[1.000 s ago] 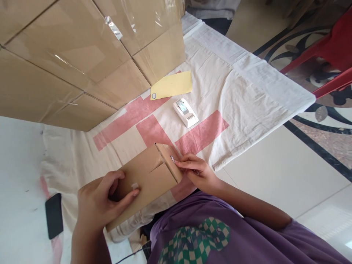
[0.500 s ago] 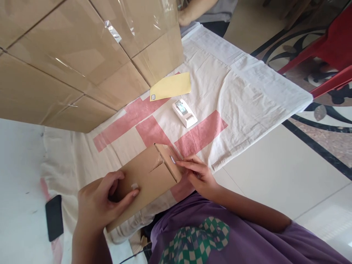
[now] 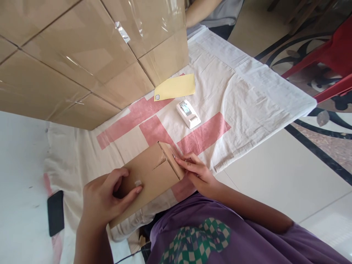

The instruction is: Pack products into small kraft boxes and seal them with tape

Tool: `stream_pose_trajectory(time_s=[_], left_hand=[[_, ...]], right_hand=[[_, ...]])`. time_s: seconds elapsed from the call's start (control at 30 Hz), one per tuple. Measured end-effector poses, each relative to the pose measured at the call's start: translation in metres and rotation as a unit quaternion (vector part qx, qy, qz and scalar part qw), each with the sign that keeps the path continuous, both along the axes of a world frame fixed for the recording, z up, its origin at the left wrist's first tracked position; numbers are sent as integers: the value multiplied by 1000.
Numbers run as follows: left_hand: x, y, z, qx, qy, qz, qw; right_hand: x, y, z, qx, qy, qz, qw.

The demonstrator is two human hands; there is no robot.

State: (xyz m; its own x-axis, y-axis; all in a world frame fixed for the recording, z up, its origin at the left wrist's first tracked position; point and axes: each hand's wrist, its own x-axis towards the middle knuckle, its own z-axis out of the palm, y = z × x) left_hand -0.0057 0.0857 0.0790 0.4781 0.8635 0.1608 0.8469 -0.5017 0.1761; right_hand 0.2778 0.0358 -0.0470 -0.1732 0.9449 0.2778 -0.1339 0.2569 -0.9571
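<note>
A small brown cardboard box (image 3: 150,176) lies tilted over the near edge of the cloth. My left hand (image 3: 106,198) grips its near end, thumb on top and fingers curled around the side. My right hand (image 3: 195,170) presses its fingertips together against the box's far end flap. A white rectangular device (image 3: 188,114) and a yellow sheet (image 3: 175,87) with a small sticker lie on the cloth beyond the box.
A white cloth with pink bands (image 3: 236,88) covers the floor area. Large taped cardboard cartons (image 3: 82,55) stand at the upper left. A black phone (image 3: 55,212) lies at the left. Another person's arm (image 3: 200,11) shows at the top. Red chair legs (image 3: 327,55) stand at the right.
My right fingertips slid slightly along the end flap of the box. The other person's arm came into view at the top. The view shifted a little.
</note>
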Motion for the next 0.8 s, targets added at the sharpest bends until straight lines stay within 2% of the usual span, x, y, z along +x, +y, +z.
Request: stream_pose_trajectory(time_s=[0.17, 0.3, 0.63, 0.8], left_hand=[[-2, 1, 0, 4, 16, -15, 1000], [-5, 2, -4, 4, 23, -11, 1000], [-25, 10, -35, 28, -9, -16, 999], [-27, 13, -45, 23, -34, -25, 999]], right_hand=[[-2, 6, -3, -26, 10, 10, 1000], [-6, 12, -8, -10, -5, -13, 1000], [-8, 17, -19, -14, -5, 31, 999], [-6, 18, -22, -21, 16, 40, 999]])
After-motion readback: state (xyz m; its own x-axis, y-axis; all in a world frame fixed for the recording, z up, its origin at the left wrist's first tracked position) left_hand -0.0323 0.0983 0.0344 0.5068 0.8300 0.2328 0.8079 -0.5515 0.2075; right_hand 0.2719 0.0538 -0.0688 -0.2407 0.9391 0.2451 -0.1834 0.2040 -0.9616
